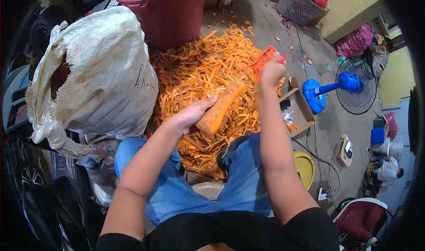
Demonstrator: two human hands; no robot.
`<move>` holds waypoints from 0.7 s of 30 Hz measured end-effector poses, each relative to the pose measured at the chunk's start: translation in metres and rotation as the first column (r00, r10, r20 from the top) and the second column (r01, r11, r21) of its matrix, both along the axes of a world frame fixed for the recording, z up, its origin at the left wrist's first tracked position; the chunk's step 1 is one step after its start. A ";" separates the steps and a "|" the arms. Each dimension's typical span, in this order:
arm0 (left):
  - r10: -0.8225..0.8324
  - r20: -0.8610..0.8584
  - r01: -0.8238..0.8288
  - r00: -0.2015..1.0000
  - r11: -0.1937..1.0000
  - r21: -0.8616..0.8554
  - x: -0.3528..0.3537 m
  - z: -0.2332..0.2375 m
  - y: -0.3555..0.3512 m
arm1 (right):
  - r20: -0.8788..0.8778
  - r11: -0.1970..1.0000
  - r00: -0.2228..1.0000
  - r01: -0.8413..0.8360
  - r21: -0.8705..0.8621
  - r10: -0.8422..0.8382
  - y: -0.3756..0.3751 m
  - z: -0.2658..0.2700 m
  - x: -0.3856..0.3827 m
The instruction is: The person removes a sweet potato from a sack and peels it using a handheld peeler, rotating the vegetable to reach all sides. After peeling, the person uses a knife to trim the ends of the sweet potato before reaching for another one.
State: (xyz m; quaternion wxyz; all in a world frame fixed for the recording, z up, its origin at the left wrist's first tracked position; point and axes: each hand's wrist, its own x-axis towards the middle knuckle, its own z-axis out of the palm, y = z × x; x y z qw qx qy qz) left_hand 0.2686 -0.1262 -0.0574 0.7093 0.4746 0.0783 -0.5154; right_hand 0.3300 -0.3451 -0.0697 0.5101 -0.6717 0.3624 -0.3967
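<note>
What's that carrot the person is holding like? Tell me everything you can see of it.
The carrot is long, thick and bright orange, and looks smooth, perhaps partly peeled. It tilts, with its far end up and away from the person. The left hand grips its near, thicker end. It is held above a heap of orange peelings. The red peeler in the right hand is close to its far end; whether they touch is unclear.

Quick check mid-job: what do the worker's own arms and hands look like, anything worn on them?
Both hands are bare: no gloves, rings or watch show on the left hand or the right hand. The forearms are uncovered too; short black fabric sleeves start only near the shoulders. No cables or markings are visible.
</note>
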 end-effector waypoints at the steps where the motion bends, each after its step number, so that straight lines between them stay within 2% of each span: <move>1: 0.015 -0.044 -0.016 0.999 1.000 -0.004 0.000 0.000 -0.001 | -0.019 0.992 0.998 0.062 0.107 -0.060 -0.006 0.002 0.000; 2: 0.032 -0.090 -0.033 0.995 0.999 -0.008 0.000 0.000 -0.001 | -0.017 0.992 0.998 0.064 0.105 -0.063 -0.006 0.000 -0.001; 4: 0.082 -0.117 -0.081 0.990 0.997 0.009 0.007 -0.007 -0.003 | 0.159 0.941 0.976 -0.187 0.281 0.146 0.026 0.021 -0.010; 6: 0.134 -0.143 -0.131 0.980 0.991 0.034 0.012 -0.013 -0.002 | 0.284 0.875 0.898 -0.410 0.258 0.337 0.072 0.036 -0.028; 8: 0.142 -0.133 -0.150 0.981 0.987 -0.053 0.017 -0.015 -0.002 | 0.217 0.879 0.863 -0.475 0.038 0.457 0.100 0.021 -0.035; 9: 0.199 -0.112 -0.200 0.974 0.980 -0.003 0.016 -0.007 -0.007 | 0.217 0.880 0.864 -0.474 0.040 0.455 0.104 0.017 -0.040; 11: 0.212 -0.072 -0.210 0.975 0.977 0.026 0.014 -0.002 -0.006 | -0.062 0.831 0.830 -0.555 -0.012 0.554 0.109 0.012 -0.045; 12: 0.227 -0.032 -0.225 0.973 0.973 0.049 0.013 -0.001 -0.005 | -0.063 0.831 0.830 -0.556 -0.011 0.554 0.107 0.011 -0.043; 13: 0.229 -0.034 -0.227 0.973 0.973 0.049 0.012 -0.002 -0.004 | -0.058 0.877 0.881 -0.474 -0.077 0.470 0.103 0.010 -0.039; 15: 0.043 -0.038 -0.043 0.998 0.999 -0.017 0.011 -0.005 -0.001 | 0.029 0.945 0.956 -0.283 -0.166 0.292 0.078 -0.002 -0.018; 17: -0.003 0.002 0.003 1.000 1.000 -0.009 0.005 -0.001 -0.001 | 0.006 0.974 0.994 -0.109 -0.201 0.113 0.041 0.007 -0.006; 19: -0.056 0.038 0.056 0.998 0.998 0.000 0.002 0.004 0.000 | 0.031 0.983 0.999 0.000 -0.185 0.005 0.006 0.001 0.000; 20: -0.060 0.039 0.060 0.997 0.998 -0.003 0.003 0.004 0.000 | 0.031 0.982 1.000 0.004 -0.187 0.002 -0.001 -0.002 0.000; 21: 0.009 0.010 -0.009 1.000 1.000 -0.025 0.004 0.003 0.000 | 0.071 1.000 0.997 0.005 -0.031 -0.003 -0.004 -0.001 -0.001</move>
